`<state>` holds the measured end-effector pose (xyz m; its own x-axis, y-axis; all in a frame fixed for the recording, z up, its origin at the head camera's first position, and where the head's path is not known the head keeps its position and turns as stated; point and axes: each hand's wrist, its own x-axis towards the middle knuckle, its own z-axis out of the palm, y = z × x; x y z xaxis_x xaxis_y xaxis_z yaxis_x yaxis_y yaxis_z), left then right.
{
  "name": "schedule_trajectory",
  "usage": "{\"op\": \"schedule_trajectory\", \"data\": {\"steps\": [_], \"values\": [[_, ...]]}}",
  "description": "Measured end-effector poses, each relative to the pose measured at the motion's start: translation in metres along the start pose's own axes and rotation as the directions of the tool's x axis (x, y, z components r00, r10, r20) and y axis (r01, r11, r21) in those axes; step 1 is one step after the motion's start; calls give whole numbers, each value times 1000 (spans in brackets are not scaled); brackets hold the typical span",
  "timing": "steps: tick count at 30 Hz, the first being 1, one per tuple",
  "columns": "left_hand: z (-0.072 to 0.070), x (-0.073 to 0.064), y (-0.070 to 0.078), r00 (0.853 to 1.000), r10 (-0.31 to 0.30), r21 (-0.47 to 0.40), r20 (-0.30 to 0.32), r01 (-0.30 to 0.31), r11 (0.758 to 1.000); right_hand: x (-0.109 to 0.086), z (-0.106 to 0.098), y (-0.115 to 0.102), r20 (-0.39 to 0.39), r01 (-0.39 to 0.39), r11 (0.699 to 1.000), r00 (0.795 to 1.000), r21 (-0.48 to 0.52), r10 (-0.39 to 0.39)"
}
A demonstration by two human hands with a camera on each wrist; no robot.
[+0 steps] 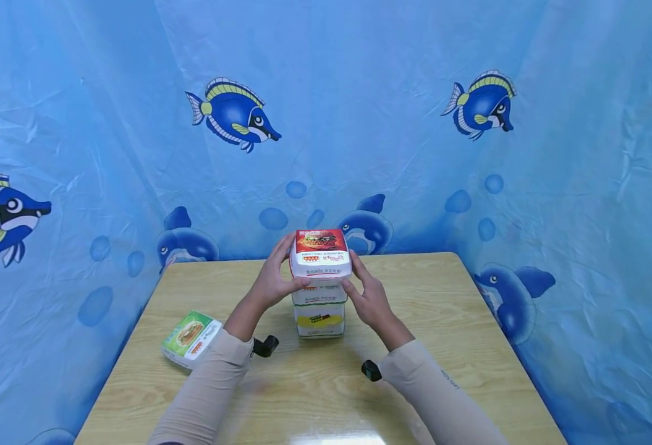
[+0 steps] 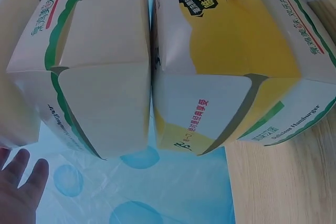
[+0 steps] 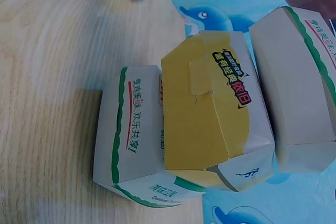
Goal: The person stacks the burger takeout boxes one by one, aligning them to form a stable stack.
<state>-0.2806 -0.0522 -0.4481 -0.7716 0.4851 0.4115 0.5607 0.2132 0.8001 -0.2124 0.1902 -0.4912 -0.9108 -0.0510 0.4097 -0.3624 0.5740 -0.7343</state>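
Both hands hold a red-topped burger box (image 1: 321,256) from its two sides. My left hand (image 1: 272,278) has its thumb along the lower front edge, and my right hand (image 1: 371,300) mirrors it on the other side. This box sits at the top of a column of burger boxes. Beneath it comes a white box with a green wavy line (image 2: 100,30), then a yellow and white box (image 3: 210,98), and lowest a white box with green trim (image 3: 131,135) on the table. Fingers (image 2: 34,182) show beside the upper boxes in the left wrist view.
A green-topped burger box (image 1: 191,337) lies on the wooden table (image 1: 414,290) to the left, partly behind the left sleeve (image 1: 214,377). A blue curtain with printed fish (image 1: 326,154) hangs behind and along both sides of the table.
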Motion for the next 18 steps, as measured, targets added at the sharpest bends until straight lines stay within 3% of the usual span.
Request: {"op": "schedule_trajectory", "data": {"steps": [4, 11, 18], "values": [[2, 0, -11, 1000, -6, -2, -3, 6, 1000, -1, 0, 3, -20, 19, 1000, 1000, -2, -19], [4, -3, -13, 999, -32, -1, 6, 32, 999, -3, 0, 5, -19, 22, 1000, 1000, -3, -22], [5, -4, -17, 1000, -12, -28, 11, 12, 1000, -4, 0, 6, -29, 38, 999, 999, -6, -39]]}}
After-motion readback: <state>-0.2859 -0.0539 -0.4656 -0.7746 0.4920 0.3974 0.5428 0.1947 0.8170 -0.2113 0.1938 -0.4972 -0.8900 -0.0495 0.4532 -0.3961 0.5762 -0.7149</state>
